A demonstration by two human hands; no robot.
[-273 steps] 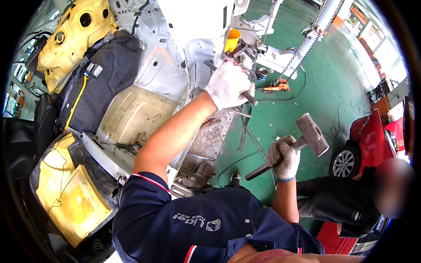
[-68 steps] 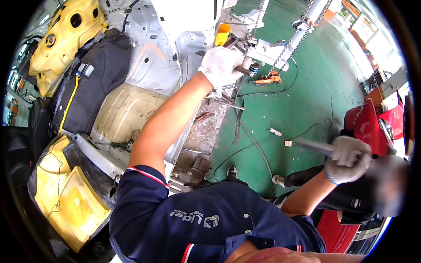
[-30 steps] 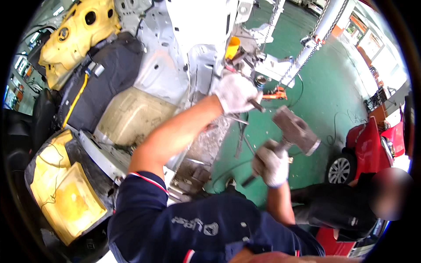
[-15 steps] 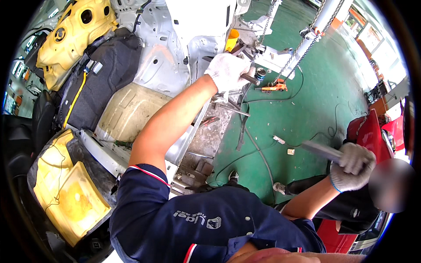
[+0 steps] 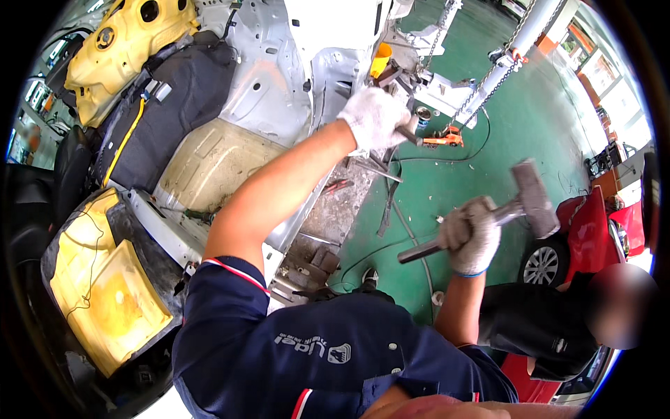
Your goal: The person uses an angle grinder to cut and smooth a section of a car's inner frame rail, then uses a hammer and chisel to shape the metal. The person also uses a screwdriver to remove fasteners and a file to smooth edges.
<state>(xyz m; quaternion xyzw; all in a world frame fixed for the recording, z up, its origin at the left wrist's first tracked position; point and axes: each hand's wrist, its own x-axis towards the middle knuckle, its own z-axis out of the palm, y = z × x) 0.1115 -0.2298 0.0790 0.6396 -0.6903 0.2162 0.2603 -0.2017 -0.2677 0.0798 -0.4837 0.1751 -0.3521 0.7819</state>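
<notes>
The green floor (image 5: 544, 133) runs under everything to my right, and the bare metal car body (image 5: 276, 112) fills the space ahead and to my left. Beyond the floor sits a red car (image 5: 604, 234), a co-worker in black (image 5: 537, 318) near it. A slanting pale post (image 5: 508, 73) has chains beside it, most likely to carry a pull. The yellow moulded part (image 5: 122, 70) rests against the dark padding (image 5: 185, 105) on the far side of the body.

Out over the floor is the hammer (image 5: 536, 202), its heavy head to the right and the tail of its handle poking out left of my fist. My gloved right hand (image 5: 471, 234) is closed around the handle partway along, I judge because a shorter hold makes that weight easier to steer. My gloved left hand (image 5: 373, 119) is wrapped round a steel bar (image 5: 410, 135) by the edge of the body, leaving a stub bare past the glove, probably to keep my fingers off its end. The hammer head is well apart from that stub; what the bar's other end touches, I can't tell. An orange clamp (image 5: 452, 137) lies just beyond, and small red-handled pliers (image 5: 338, 186) lie nearer me.
</notes>
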